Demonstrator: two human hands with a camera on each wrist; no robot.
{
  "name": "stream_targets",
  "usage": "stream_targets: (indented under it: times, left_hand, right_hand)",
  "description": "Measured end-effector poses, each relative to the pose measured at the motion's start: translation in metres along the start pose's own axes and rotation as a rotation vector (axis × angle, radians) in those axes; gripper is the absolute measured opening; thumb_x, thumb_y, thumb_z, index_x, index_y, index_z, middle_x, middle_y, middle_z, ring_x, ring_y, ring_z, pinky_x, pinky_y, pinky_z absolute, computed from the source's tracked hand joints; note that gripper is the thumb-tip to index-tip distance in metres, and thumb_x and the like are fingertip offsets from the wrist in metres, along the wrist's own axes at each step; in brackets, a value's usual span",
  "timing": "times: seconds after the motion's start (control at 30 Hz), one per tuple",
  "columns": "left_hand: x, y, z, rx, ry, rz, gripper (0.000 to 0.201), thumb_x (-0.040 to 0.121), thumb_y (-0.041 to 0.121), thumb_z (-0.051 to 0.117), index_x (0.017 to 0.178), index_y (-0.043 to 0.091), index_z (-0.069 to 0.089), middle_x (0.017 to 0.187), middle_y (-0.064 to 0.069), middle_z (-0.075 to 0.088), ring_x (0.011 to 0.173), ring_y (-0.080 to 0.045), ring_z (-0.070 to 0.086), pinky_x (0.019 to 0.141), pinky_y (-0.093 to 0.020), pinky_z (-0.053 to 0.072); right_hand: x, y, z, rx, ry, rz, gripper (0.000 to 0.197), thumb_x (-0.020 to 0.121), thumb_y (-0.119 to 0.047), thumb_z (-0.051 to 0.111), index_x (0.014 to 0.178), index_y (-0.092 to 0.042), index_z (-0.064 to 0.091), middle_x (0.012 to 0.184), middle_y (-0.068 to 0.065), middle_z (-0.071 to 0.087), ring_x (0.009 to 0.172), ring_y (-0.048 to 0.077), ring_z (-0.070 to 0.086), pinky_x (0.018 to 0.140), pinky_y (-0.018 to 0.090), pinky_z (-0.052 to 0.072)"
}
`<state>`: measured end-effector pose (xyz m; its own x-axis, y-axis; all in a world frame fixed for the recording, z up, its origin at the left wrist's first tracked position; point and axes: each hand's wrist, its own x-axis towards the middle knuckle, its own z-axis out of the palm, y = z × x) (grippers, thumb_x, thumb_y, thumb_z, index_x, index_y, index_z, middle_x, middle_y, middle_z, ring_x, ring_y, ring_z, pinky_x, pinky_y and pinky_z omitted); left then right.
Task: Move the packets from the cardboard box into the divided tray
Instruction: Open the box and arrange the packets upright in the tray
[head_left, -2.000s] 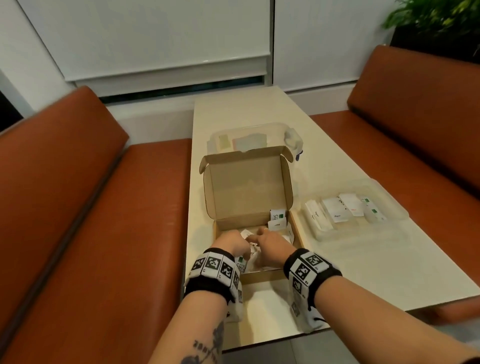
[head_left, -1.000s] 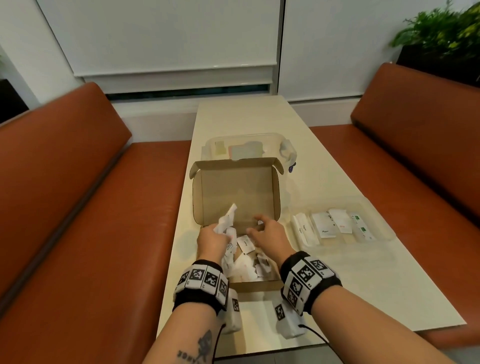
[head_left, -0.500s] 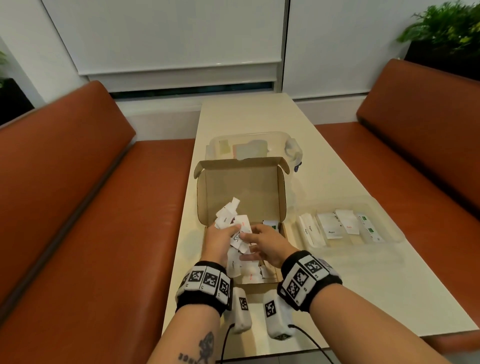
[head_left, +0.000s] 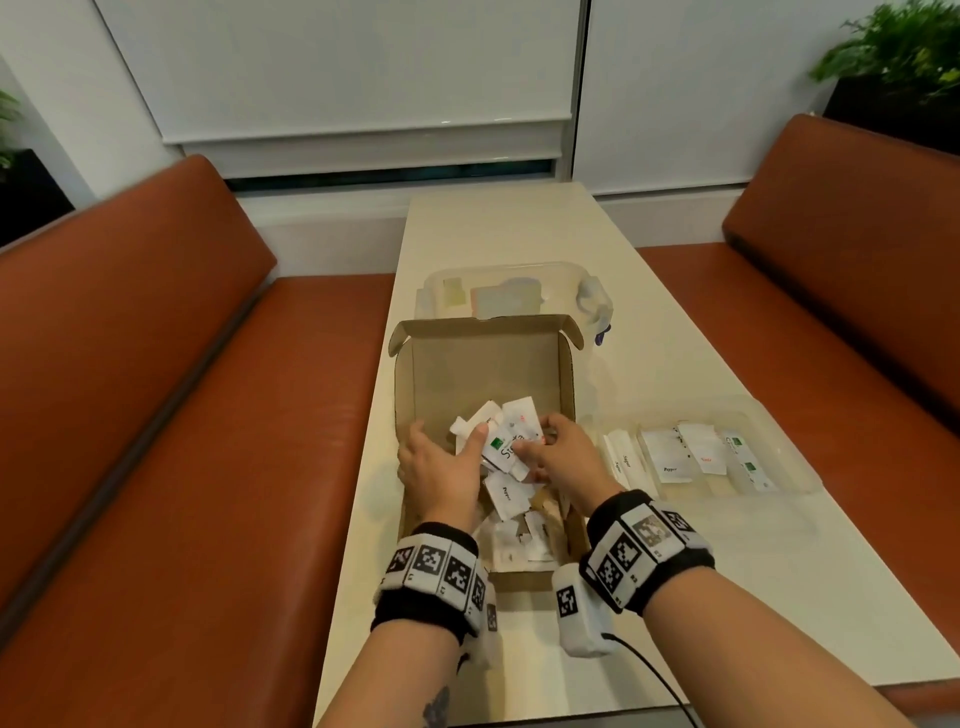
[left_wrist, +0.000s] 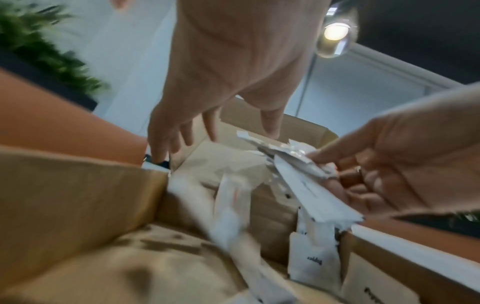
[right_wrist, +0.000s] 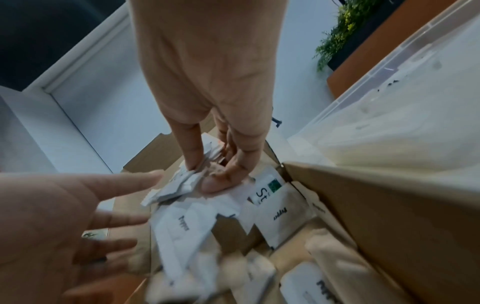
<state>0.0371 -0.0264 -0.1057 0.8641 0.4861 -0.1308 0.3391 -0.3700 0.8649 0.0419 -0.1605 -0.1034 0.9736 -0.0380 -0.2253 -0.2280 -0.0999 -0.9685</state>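
Observation:
The open cardboard box (head_left: 483, 374) lies on the table with loose white packets (head_left: 506, 496) on its floor. Above it my right hand (head_left: 556, 449) pinches a bunch of packets (head_left: 511, 441) between thumb and fingers, as the right wrist view shows at the bunch (right_wrist: 182, 185). My left hand (head_left: 444, 460) is beside the bunch with its fingers straight and spread, thumb near the packets. In the left wrist view the left fingers (left_wrist: 182, 131) hold nothing. The clear divided tray (head_left: 800, 467) sits to the right of the box, with several packets (head_left: 667, 457) in its compartments.
A clear lidded container (head_left: 514, 291) stands just behind the box lid. Orange benches (head_left: 156, 415) (head_left: 841, 322) run along both long sides of the pale table (head_left: 753, 597). A plant (head_left: 904, 47) is at the far right corner.
A bunch of packets came up out of the box in my left hand. My right hand has taken hold of it, and the left fingers have spread open.

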Motion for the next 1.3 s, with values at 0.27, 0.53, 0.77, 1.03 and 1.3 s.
stream_targets:
  times: [0.27, 0.53, 0.77, 1.03, 1.3]
  left_hand:
    - [-0.002, 0.014, 0.014, -0.598, -0.281, -0.119, 0.057, 0.084, 0.045, 0.065, 0.129, 0.013, 0.051, 0.125, -0.01, 0.06, 0.113, -0.027, 0.058, 0.098, -0.045, 0.047]
    - [-0.006, 0.013, 0.017, -0.76, -0.514, -0.26, 0.023, 0.091, 0.012, 0.059, 0.114, 0.01, 0.06, 0.112, -0.017, 0.067, 0.107, -0.034, 0.063, 0.094, -0.055, 0.049]
    - [-0.001, 0.01, 0.016, -0.817, -0.472, -0.237, 0.015, 0.094, 0.005, 0.053, 0.107, 0.008, 0.061, 0.095, -0.015, 0.069, 0.083, -0.028, 0.067, 0.077, -0.045, 0.054]
    - [0.003, 0.002, 0.013, -0.846, -0.391, -0.246, 0.009, 0.093, 0.006, 0.055, 0.102, 0.008, 0.059, 0.075, -0.007, 0.074, 0.067, -0.018, 0.072, 0.048, -0.03, 0.055]
    - [0.0, -0.003, 0.01, -0.748, -0.356, -0.164, 0.036, 0.091, 0.009, 0.059, 0.125, -0.002, 0.054, 0.115, -0.025, 0.064, 0.096, -0.036, 0.064, 0.077, -0.047, 0.054]
  right_hand:
    - [0.0, -0.012, -0.001, 0.114, -0.068, -0.126, 0.018, 0.088, -0.009, 0.064, 0.103, -0.013, 0.056, 0.09, 0.005, 0.068, 0.076, 0.018, 0.069, 0.059, 0.025, 0.057]
    - [0.006, -0.007, 0.007, -0.298, -0.056, -0.225, 0.009, 0.089, -0.015, 0.06, 0.094, -0.021, 0.065, 0.067, -0.009, 0.06, 0.058, 0.006, 0.057, 0.056, 0.018, 0.049]
    - [0.002, -0.009, 0.0, -0.143, -0.1, -0.15, 0.04, 0.088, -0.009, 0.063, 0.126, -0.015, 0.056, 0.093, 0.003, 0.064, 0.079, 0.015, 0.064, 0.071, 0.022, 0.056]
    - [-0.005, -0.002, -0.021, -0.128, -0.031, -0.089, 0.024, 0.085, 0.004, 0.062, 0.109, 0.002, 0.064, 0.085, 0.016, 0.066, 0.064, 0.016, 0.062, 0.067, 0.025, 0.055]
    - [-0.011, -0.004, -0.027, -0.019, 0.036, -0.056, 0.014, 0.086, 0.002, 0.062, 0.099, -0.002, 0.067, 0.079, 0.008, 0.063, 0.066, 0.015, 0.065, 0.052, 0.02, 0.054]
